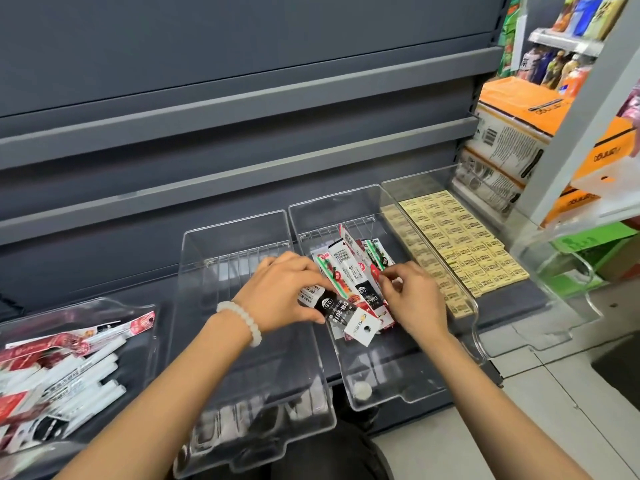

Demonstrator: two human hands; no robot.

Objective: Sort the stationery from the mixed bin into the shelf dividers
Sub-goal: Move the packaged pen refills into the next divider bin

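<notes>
Here we work at a grey shelf [512, 306] carrying a row of clear plastic trays. Our left hand [280, 292], with a white bead bracelet [242, 322] on the wrist, has its grip closed around a black-and-white refill packet [330, 308] marked DM-2018, at the left edge of the second tray from the right [408, 393]. Our right hand [412, 296] has its fingertips curled in a pinch over the heap of refill packets [356, 271] in that same tray — which packet it actually holds we cannot tell. A white card tag [362, 328] lies at the near end of the heap, and a small white round thing [362, 389] sits near the tray's front wall.

Around this, the tray to the left [242, 244] lies under our left forearm, its near end showing only blurred dark and pale shapes. The far-left tray [145, 306] holds white markers [93, 372] and red-printed packets, cut off by the frame edge. The rightmost tray [419, 183] is packed with rows of yellow erasers [460, 244]. Beyond it stand orange-and-white cartons [512, 133], and bottles [554, 67] further back — labels too blurred to read.
</notes>
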